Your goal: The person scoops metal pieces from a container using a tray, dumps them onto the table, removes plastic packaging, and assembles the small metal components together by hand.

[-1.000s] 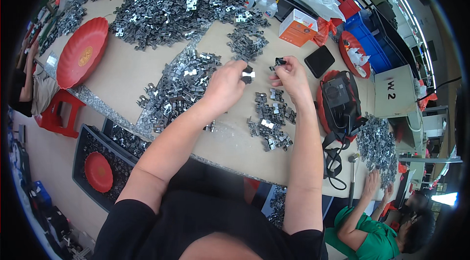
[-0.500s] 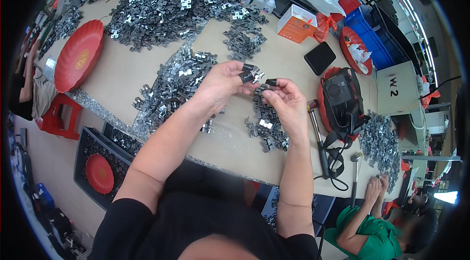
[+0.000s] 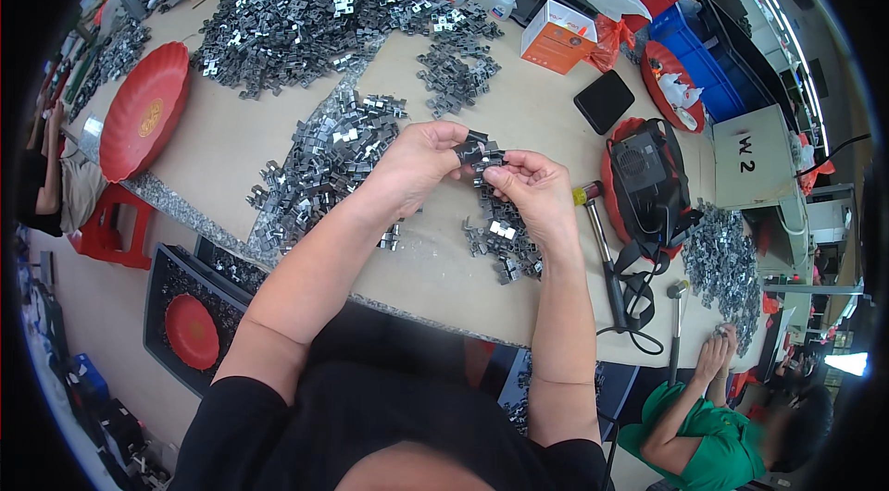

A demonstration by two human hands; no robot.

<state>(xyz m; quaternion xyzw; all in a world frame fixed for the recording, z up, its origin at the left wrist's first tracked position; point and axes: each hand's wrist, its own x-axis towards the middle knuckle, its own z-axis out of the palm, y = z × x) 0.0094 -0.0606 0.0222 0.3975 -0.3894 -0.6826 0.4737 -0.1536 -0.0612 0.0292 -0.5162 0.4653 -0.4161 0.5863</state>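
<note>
Over the middle of the table, my left hand (image 3: pixel 419 162) is closed, with black tape round its fingertips. It pinches a small bent metal clip (image 3: pixel 489 158). My right hand (image 3: pixel 537 195) meets it there, thumb and fingers pressed together on the same spot. Fingers cover most of the clip, so whether a second piece is with it I cannot tell. Below my right hand lies a small heap of loose metal clips (image 3: pixel 505 236). A larger heap of clips (image 3: pixel 324 158) spreads left of my left forearm.
A big pile of metal clips (image 3: pixel 306 24) fills the back left, near a red scalloped tray (image 3: pixel 143 111). Rightward are an orange-and-white box (image 3: pixel 557 37), a black flat pad (image 3: pixel 604 102), a hammer (image 3: pixel 602 241) and a black device (image 3: pixel 644 172). A co-worker in green (image 3: pixel 699 435) sits at the right.
My hands have come together: the fingertips, slightly apart before with metal showing at each, now meet at one clip. The whole view has shifted a little.
</note>
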